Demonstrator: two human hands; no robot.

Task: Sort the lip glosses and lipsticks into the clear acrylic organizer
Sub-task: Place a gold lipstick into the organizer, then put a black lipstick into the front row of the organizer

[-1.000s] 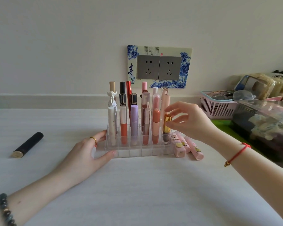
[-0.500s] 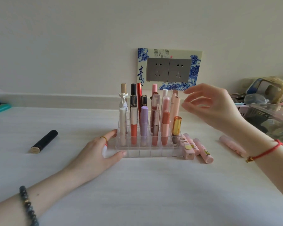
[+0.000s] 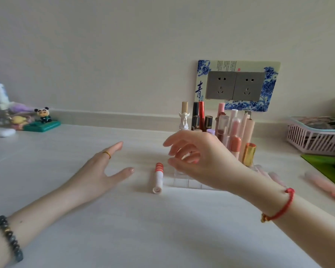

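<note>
Head view: two bare hands over a pale table [image 3: 124,229], with the wall close behind.
Left hand [image 3: 103,171]: fingers straight and spread, thumb out, holding nothing; it lies low over the table, and contact cannot be told.
Right hand [image 3: 203,159]: raised, with fingers loosely curled and apart, gripping nothing.
Organizer [image 3: 188,182]: a clear acrylic grid of square cells, directly behind and below the right fingers.
In the way: the right hand covers the organizer's left front cells and the lower parts of several tubes [image 3: 234,132].
Tubes: these stand upright in rows beyond the right fingertips; they are glossy plastic cylinders in pink, coral, lilac, black and red, and one has a white angel-shaped top.
Gold-capped lipstick [image 3: 249,154]: has a shiny metal cap and stands upright at the right of the row, past the right knuckles.
Striped lipstick [image 3: 157,179]: lies flat on the table between the left thumb and the right fingers, just beside the organizer; it is a smooth white cylinder with an orange-banded cap.
Pink tubes [image 3: 325,187]: lie loose on the table beyond the right wrist, blurred.
Wrists: a dark bead bracelet [image 3: 10,238] on the left, a red cord [image 3: 278,206] on the right, and a thin gold ring [image 3: 107,154] on a left finger.
Outlet plate [image 3: 235,86]: two grey sockets in a blue-flowered frame, above the tubes.
Basket [image 3: 313,138]: slatted pink plastic, far right.
Panda figure [image 3: 44,115]: on a green base, far beyond the left fingertips.
</note>
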